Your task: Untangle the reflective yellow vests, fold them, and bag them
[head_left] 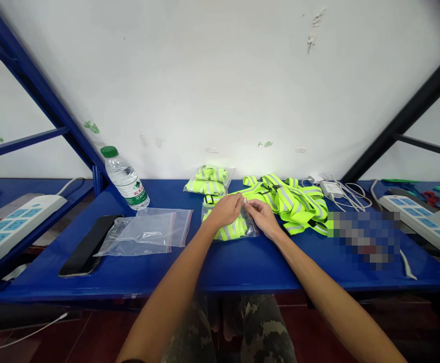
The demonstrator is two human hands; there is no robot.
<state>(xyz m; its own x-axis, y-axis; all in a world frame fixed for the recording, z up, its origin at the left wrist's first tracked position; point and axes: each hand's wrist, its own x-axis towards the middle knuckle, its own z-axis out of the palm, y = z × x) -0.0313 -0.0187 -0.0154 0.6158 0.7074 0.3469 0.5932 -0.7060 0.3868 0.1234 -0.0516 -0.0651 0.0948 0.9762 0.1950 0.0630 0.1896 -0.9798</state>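
Observation:
A clear zip-lock bag (230,232) with folded neon-yellow reflective straps inside lies on the blue table. My left hand (225,210) reaches across the bag, its fingers closed at the upper right edge. Close beside it, my right hand (262,217) pinches the same edge, where a thin reddish strip shows. My fingers partly hide the bag's opening. Behind it rests another filled bag (208,181) of yellow straps. To the right spreads a loose pile of yellow reflective straps (299,201) with grey stripes and black buckles.
Flat clear bags (148,234) overlap a black phone-like slab (87,247) at left. A water bottle (127,179) stands by the blue frame. White cables and a charger (331,189) lie at right, near a blurred patch. Power strips (19,222) flank both sides.

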